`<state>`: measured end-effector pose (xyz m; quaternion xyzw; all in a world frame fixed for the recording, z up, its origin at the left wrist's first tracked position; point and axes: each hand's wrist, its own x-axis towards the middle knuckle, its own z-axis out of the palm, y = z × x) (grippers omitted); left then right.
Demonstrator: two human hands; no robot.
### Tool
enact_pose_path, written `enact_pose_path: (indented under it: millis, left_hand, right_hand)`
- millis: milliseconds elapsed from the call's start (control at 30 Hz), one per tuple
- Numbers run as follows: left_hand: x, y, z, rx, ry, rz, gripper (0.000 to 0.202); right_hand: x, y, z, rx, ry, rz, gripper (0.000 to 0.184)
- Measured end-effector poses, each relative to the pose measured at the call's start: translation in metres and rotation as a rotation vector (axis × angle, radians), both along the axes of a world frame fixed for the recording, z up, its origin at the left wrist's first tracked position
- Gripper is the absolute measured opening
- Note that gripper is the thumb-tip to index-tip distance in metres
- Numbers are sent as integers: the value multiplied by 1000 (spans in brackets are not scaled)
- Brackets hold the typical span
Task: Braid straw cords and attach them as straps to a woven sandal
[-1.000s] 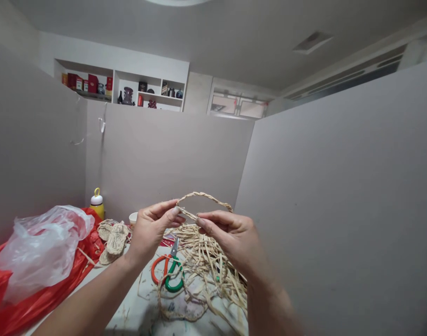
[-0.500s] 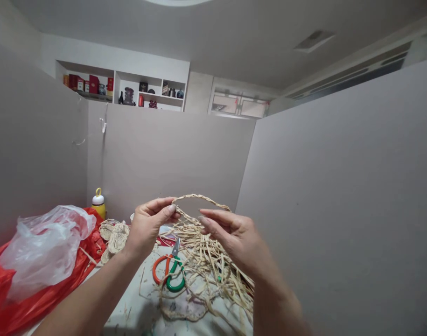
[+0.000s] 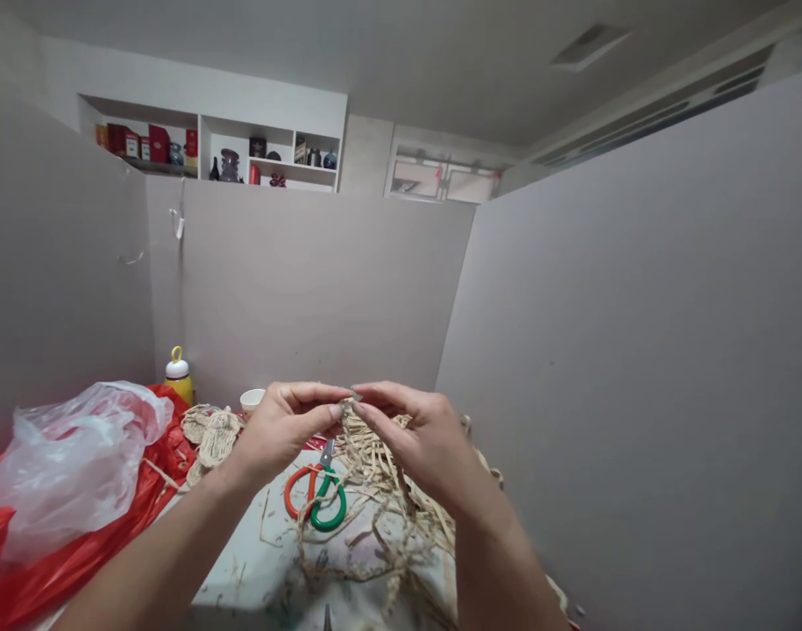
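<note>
My left hand (image 3: 288, 429) and my right hand (image 3: 423, 438) meet above the table, fingertips nearly touching. Each pinches a twisted straw cord (image 3: 348, 438), part of which hangs below the fingers; the exact spot they grip is mostly covered. More of the twisted cord (image 3: 354, 575) curves over the tabletop under my hands. Scissors with one orange and one green handle (image 3: 327, 526) lie beneath my left hand, crossed by a few strands. A loose heap of pale straw strips (image 3: 374, 456) spreads behind and below my right hand.
At the left, a clear plastic bag (image 3: 85, 464) rests on a red bag (image 3: 173, 451). Coils of straw cord (image 3: 217, 438), a yellow bottle (image 3: 179, 386) and a white cup (image 3: 251, 400) stand nearby. Grey partitions (image 3: 322, 272) enclose the table. A dark pointed tip (image 3: 328, 619) shows at the bottom edge.
My right hand has come left to meet my left hand, which has shifted slightly right. The cord loop that stood open between them is no longer spread out. The view has tilted slightly.
</note>
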<state>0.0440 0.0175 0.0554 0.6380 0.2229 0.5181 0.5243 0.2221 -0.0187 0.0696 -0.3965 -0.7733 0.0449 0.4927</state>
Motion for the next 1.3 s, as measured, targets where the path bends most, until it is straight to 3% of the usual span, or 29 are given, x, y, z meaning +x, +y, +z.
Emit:
enact_pose_path:
  millis: [300, 667, 933, 1167, 1300]
  left_hand:
    - [6, -3, 0, 12, -85, 160, 14]
    - [4, 5, -1, 72, -184, 179, 12]
    - [2, 7, 0, 87, -282, 260, 15]
    - [4, 6, -4, 110, -336, 249, 15]
    - [0, 5, 0, 82, -214, 172, 15]
  right_hand:
    - [-4, 2, -1, -54, 10, 39, 17]
    - [4, 8, -3, -258, 183, 213, 24]
    - [7, 9, 0, -377, 173, 320, 24]
    - [7, 16, -1, -328, 303, 273, 21]
    - [15, 18, -1, -256, 305, 192, 23]
